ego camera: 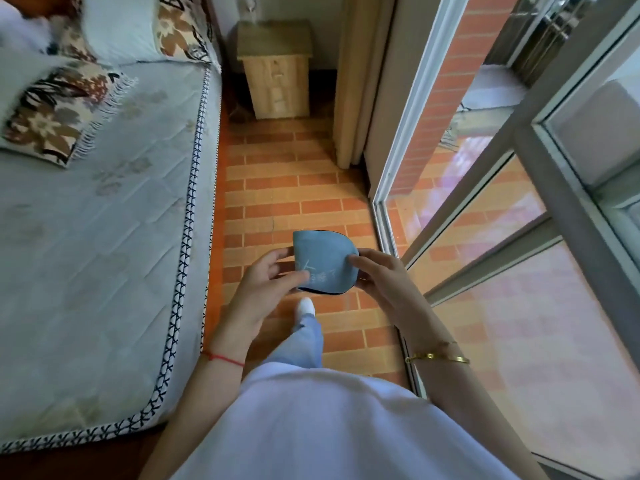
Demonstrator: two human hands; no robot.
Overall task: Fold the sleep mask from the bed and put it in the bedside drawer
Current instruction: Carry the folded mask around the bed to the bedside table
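Observation:
A blue sleep mask (323, 258), folded in half with a dark edge showing, is held in front of my body above the brick floor. My left hand (266, 285) grips its left side and my right hand (381, 278) grips its right side. The bed (97, 237) with a pale quilted mattress lies to my left. A small wooden bedside cabinet (277, 67) stands at the far end of the aisle beside the head of the bed; its drawers look closed.
A narrow aisle of orange brick floor (294, 188) runs between the bed and a glass sliding door (485, 220) on the right. A beige curtain (353, 81) hangs near the cabinet. Patterned pillows (52, 109) lie on the bed. My foot (306, 306) is stepping forward.

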